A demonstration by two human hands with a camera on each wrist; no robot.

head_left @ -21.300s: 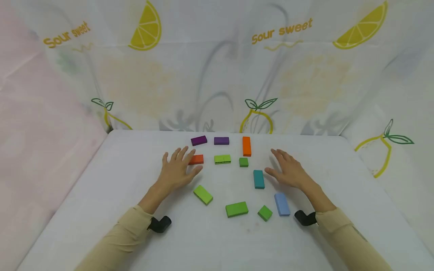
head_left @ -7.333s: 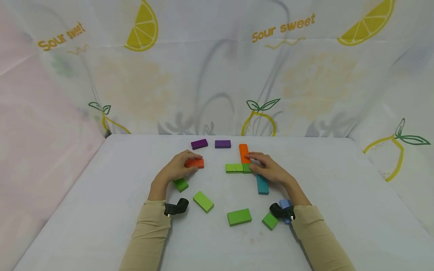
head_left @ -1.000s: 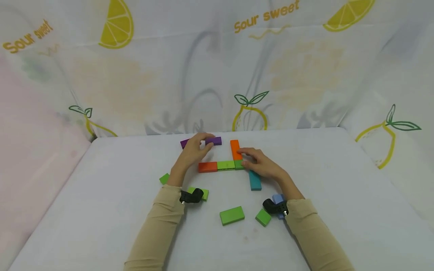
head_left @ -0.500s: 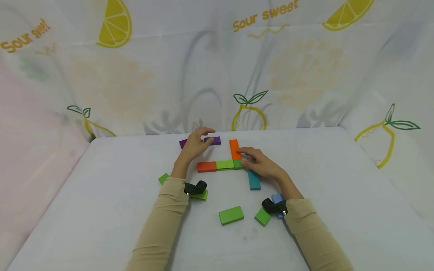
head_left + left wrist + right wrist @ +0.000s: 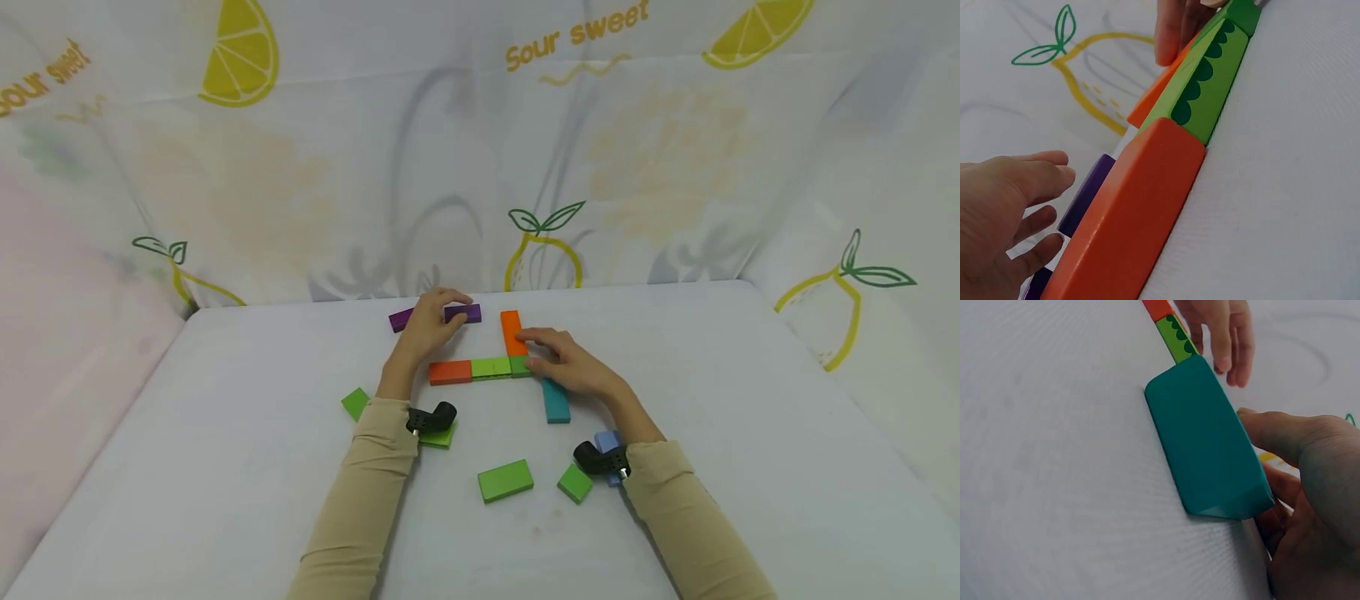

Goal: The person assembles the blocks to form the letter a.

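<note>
In the head view my left hand [image 5: 427, 329] hovers at a purple block [image 5: 473, 312], its thumb and fingers apart around the block's left part. A darker purple block [image 5: 401, 320] lies partly hidden behind that hand. A red-orange block [image 5: 450, 372], a light green block [image 5: 491, 367] and a small green block [image 5: 519, 365] lie end to end in a row. My right hand [image 5: 573, 365] rests with loose fingers at the small green block and an upright-lying orange block [image 5: 511, 327]. Beneath its palm lies a teal block [image 5: 1204, 437], near the thumb in the right wrist view.
Nearer the front lie a green block [image 5: 506, 481], a green square block [image 5: 575, 483] and a light blue block [image 5: 606, 442] partly under the right wrist camera. Another green block [image 5: 356, 403] and a light green one [image 5: 438, 437] are partly hidden by the left arm. A printed cloth hangs behind.
Over the longer span, the light green, small green and red-orange blocks were brought together in a row. My left hand went from the red-orange block to the purple one; lately it rose slightly, then lowered.
</note>
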